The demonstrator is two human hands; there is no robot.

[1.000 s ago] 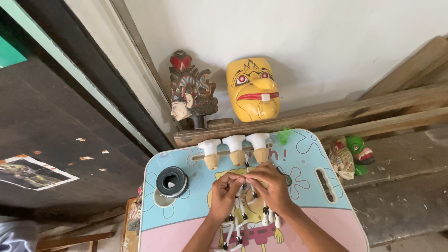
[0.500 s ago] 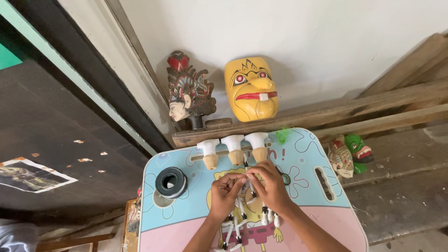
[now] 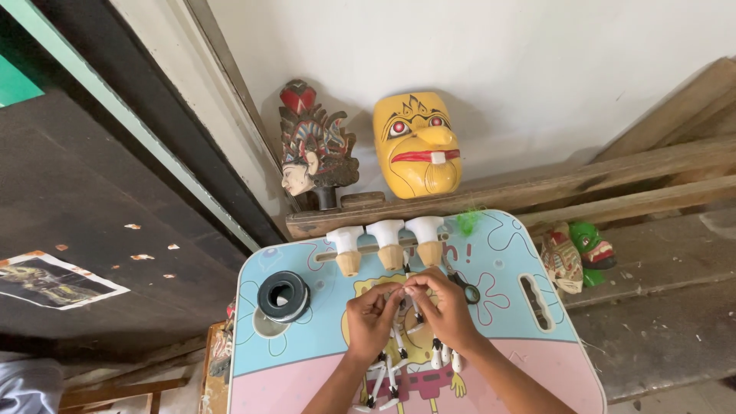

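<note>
My left hand [image 3: 371, 318] and my right hand [image 3: 441, 307] meet fingertip to fingertip over a small cartoon-printed table [image 3: 307, 360]. Together they pinch a small white piece [image 3: 404, 292]; what it is stays too small to tell. Under my hands lie several small white-and-black pieces [image 3: 389, 379] on the tabletop. Three white-topped wooden pegs [image 3: 386, 244] stand in a row just beyond my fingers. Black-handled scissors [image 3: 463, 287] lie right of my right hand.
A dark tape roll [image 3: 283, 295] sits on the table's left part. A yellow mask [image 3: 416, 143] and a carved head with headdress [image 3: 314, 148] stand on a wooden beam [image 3: 613, 184] against the white wall. More masks [image 3: 576, 251] lie at right.
The view has shifted slightly; my hands stay together over the table's middle, fingers still working the small piece. Nothing else on the table has moved.
</note>
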